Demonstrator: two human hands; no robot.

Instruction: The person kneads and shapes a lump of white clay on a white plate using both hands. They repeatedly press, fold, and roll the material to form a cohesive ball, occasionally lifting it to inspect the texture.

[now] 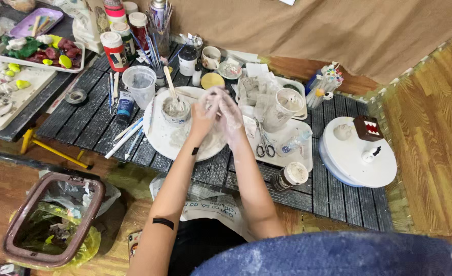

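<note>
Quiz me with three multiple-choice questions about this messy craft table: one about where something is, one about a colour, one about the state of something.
1. Where do the scissors lie?
A. right of the hands
B. in the bin
C. on the floor

2. What colour is the small box figure with teeth?
A. yellow
B. brown
C. blue

3. How do the left hand and right hand look?
A. clean
B. gloved
C. smeared with pale clay

Answers: 1 A, they rest on the tray just right of the right forearm. 2 B, it stands brown on the white turntable. 3 C, grey-white paste coats both hands.
</note>
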